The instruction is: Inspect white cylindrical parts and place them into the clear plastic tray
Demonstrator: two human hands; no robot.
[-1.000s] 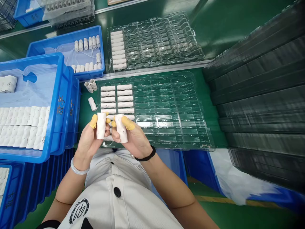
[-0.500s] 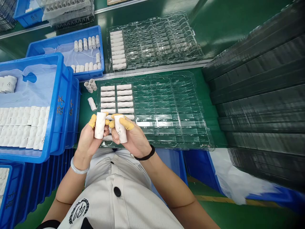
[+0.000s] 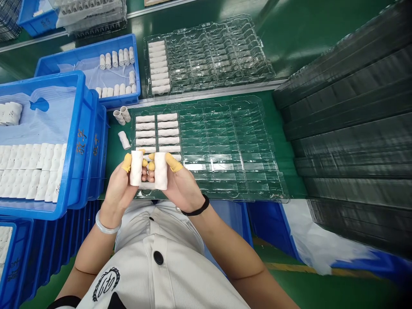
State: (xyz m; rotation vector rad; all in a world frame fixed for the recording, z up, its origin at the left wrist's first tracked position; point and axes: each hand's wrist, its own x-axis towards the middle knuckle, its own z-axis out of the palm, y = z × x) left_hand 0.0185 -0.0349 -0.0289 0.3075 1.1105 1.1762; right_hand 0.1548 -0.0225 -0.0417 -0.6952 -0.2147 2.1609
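- Left hand (image 3: pixel 124 184) has a wavy white piece (image 3: pixel 136 168), pinched between the thumb and fingers, so the grip is only open as wide as the piece itself. It's held pretty much upright in view.
- Right hand (image 3: pixel 178 186) is doing the same with a second white piece (image 3: pixel 161 171): thumb along one side, fingers on the other, closed snugly round it.
- The two pieces are side by side but not touching, with fingertips of both hands in the gap between them.
- Both thumbs and some fingertips have yellow finger covers (image 3: pixel 174 163) on.
- All of this sits over the near edge of the clear near tray (image 3: pixel 222 146). Its two leftmost columns have white pieces lying in them; the hands hide part of the lower rows, so can't tell what's in every slot there.
- Just left of that tray: two standing tubes (image 3: pixel 121 115) close together, plus one tipped-over piece (image 3: pixel 123 140) nearer the left hand.
- Beyond it is a clear far tray (image 3: pixel 209 53) with pieces down its leftmost column.
- Over on the left, a big blue bin (image 3: pixel 79 128) holds packed rows of the same stuff on a pale liner, and a rear blue bin (image 3: pixel 86 48) has some more.
- Tall dark stack (image 3: pixel 350 141) on the right, well apart from both hands.
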